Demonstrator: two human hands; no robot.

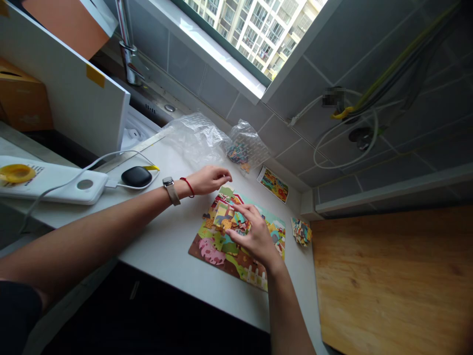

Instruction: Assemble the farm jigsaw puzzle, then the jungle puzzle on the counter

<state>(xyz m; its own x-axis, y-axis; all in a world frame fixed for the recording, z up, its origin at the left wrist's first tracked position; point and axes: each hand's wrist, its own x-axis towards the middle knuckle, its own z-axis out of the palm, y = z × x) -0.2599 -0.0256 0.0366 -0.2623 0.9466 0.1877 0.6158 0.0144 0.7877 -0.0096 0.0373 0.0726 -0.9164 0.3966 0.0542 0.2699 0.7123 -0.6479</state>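
One puzzle (236,253); one wristwatch (171,190); one faucet (129,61).

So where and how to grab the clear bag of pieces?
Pinch the bag by its loose upper film, probably from above, on the side facing the puzzle: the pieces bunch at its lower end and the wall stands close behind.

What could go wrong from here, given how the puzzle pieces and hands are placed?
The right hand is over the picture board, so it might nudge pieces there. The loose pile of pieces beside the board could get knocked and scattered. The white cable runs close to the watch and might snag.
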